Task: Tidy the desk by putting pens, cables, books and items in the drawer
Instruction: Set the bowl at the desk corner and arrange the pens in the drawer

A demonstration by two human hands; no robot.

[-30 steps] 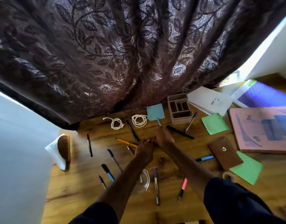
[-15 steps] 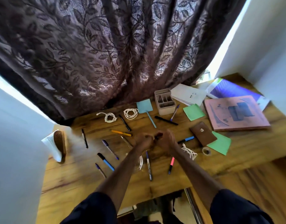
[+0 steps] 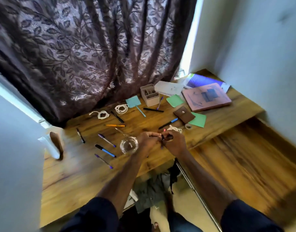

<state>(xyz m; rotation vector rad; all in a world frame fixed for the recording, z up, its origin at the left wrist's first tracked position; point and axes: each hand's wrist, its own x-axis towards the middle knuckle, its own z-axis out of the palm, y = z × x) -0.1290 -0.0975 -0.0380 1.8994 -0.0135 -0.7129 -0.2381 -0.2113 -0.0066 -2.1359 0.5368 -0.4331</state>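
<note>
My left hand (image 3: 146, 141) and my right hand (image 3: 175, 144) meet near the desk's front edge. Together they grip a small bundle of pens (image 3: 162, 136); one has a pink tip, and the rest is blurred. Loose pens lie to the left: a purple pen (image 3: 106, 140), a blue pen (image 3: 105, 150), another purple pen (image 3: 103, 161), a black pen (image 3: 80, 135) and an orange pen (image 3: 114, 125). A clear coiled cable (image 3: 128, 144) touches my left wrist. White cable coils (image 3: 121, 108) lie further back, and one white coil (image 3: 175, 129) sits behind my right hand.
At the back right are a beige pen organiser (image 3: 149, 94), a pink book (image 3: 206, 97), a purple book (image 3: 202, 79) and white papers (image 3: 169, 87). A brown wallet (image 3: 184, 114), green notes (image 3: 197, 120) and a tape roll (image 3: 188, 126) lie nearby. A brush (image 3: 56, 144) stands at the left edge.
The view has pulled back and turned. My hands came toward the front edge, and the pink-tipped pen and the pen beside the clear cable no longer lie on the desk.
</note>
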